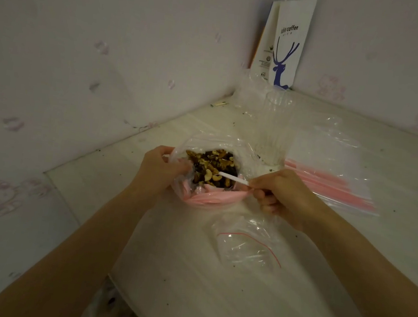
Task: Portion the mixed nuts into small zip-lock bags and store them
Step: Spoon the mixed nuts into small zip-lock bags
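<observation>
Glass (pixel 273 129) stands behind nut bag (pixel 213 201) gripped by left hand (pixel 159 171); right hand (pixel 281 192) pinches spoon (pixel 231 178).

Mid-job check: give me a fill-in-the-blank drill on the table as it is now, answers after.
The right hand holds a white ____ with its tip in the nuts.
The left hand grips the rim of the big plastic ____ holding the nuts.
The small zip-lock bag lying nearest the person is ____ of nuts.
The paper bag in the corner shows a blue ____.
Missing: spoon; bag; empty; deer.
</observation>
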